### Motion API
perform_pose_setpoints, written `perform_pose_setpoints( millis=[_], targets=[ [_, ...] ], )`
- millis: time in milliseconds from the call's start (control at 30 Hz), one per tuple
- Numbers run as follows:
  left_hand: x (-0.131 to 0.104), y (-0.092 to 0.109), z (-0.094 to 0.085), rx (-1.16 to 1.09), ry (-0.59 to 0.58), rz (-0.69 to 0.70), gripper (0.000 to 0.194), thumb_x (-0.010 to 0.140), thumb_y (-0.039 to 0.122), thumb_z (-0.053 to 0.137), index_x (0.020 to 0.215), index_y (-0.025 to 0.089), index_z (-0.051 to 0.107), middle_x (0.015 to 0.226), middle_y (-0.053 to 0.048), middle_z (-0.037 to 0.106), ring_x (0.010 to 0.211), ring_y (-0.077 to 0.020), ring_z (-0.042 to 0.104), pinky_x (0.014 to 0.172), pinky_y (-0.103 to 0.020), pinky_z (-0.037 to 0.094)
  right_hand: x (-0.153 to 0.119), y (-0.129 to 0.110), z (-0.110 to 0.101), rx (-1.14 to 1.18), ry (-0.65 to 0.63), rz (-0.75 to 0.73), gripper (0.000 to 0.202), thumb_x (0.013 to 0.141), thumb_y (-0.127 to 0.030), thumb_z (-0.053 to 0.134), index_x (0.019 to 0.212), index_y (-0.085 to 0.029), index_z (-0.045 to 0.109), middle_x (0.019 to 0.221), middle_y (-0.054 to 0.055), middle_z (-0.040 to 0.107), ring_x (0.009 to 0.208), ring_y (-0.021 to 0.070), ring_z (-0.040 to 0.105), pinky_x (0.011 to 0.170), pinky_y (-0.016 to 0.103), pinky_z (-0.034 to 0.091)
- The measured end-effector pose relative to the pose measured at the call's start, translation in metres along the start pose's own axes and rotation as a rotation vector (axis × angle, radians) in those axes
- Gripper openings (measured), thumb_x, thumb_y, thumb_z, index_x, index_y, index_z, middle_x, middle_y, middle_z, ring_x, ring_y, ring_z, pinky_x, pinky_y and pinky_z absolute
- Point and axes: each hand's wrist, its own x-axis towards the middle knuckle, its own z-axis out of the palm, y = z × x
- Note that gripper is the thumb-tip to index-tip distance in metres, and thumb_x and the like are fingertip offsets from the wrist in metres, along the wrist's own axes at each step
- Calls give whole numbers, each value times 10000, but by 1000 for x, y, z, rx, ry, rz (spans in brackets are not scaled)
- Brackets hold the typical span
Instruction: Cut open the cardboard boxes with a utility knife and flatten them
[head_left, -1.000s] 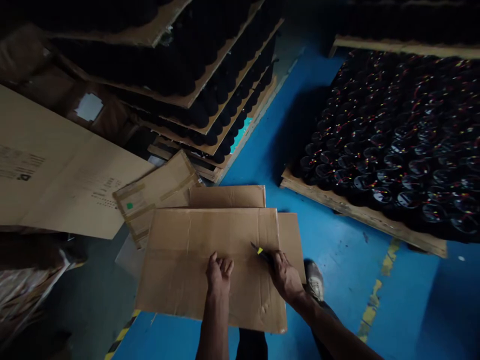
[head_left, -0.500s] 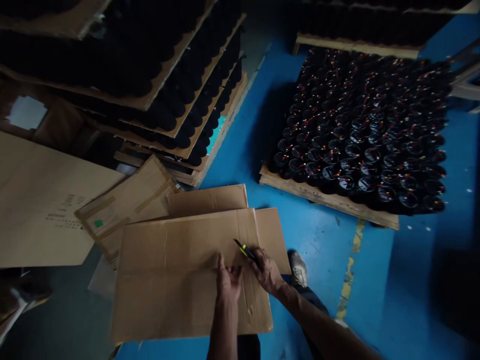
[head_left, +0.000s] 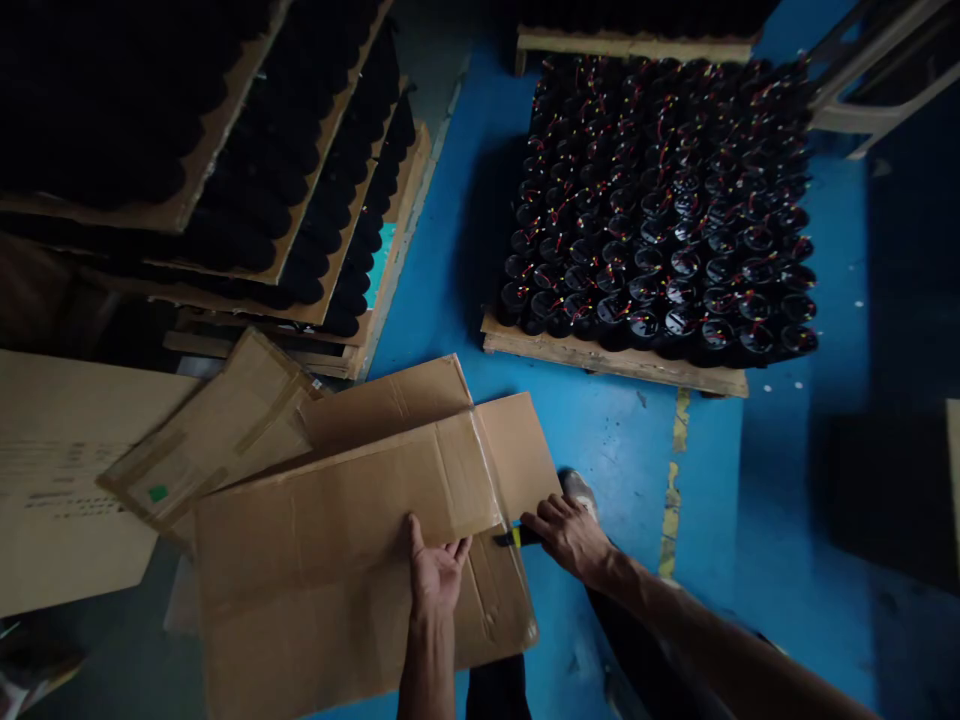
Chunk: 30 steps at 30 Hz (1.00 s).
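A large, partly flattened cardboard box [head_left: 300, 600] lies in front of me. My left hand [head_left: 436, 575], palm up, grips the edge of its upper flap [head_left: 390, 480]; the thumb rests on top and the fingers are partly hidden under the edge. My right hand [head_left: 574, 535] is closed round a black and yellow utility knife [head_left: 517, 537] at the box's right side. The knife's front end lies over the cardboard just right of the lifted flap. Beyond it a side flap [head_left: 514, 440] sticks out to the right.
Behind the box lie a taped flat carton [head_left: 217, 430] and a printed cardboard sheet [head_left: 67, 470]. Stacked layers of black cylinders [head_left: 262, 200] stand at left. A wooden pallet [head_left: 615, 362] bears many wired black cylinders. My shoe [head_left: 579, 490] is on the blue floor [head_left: 615, 440].
The upper flap has been raised at its near edge by my left hand. My right hand and the knife have moved right and down to the box's side. The view has shifted right.
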Motion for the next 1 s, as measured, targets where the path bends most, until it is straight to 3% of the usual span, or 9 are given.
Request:
perform_pose_setpoints(
  millis=[133,400,733,867,1000],
  targets=[
    [0,-1,2,33,28,20,612,885,607,490,1359,220,461,1370,-110,522,1188,-267,545,1004,-517,446,19,9,-5,-110,-26,-54,145,949,-221,562,1081,-183,607,935,16,578,889,213,552,808,393,433],
    [-6,1,1,72,31,32,605,893,593,488,1372,224,453,1400,-115,508,1240,-277,519,1042,-538,421,38,14,-30,-245,-43,-168,100,959,-258,557,1006,-178,595,901,5,567,865,197,560,780,373,454],
    [-8,4,-2,129,23,52,634,896,599,475,1403,221,422,1448,-124,468,1301,-298,474,1074,-567,391,78,34,-49,-181,-67,-322,123,958,-284,571,988,-170,609,970,26,598,940,211,575,849,416,463],
    [-12,17,-5,177,76,91,610,908,573,471,1400,216,416,1439,-125,467,1270,-288,497,1050,-546,418,75,37,-53,-77,-89,-286,143,970,-304,548,984,-176,610,974,28,597,975,219,566,882,433,443],
    [-15,26,-9,270,44,161,498,929,533,465,1279,182,522,1284,-109,581,1117,-233,595,947,-469,507,49,32,-41,41,-121,-78,174,968,-325,551,1023,-170,608,990,36,601,947,216,577,854,428,465]
  ],
)
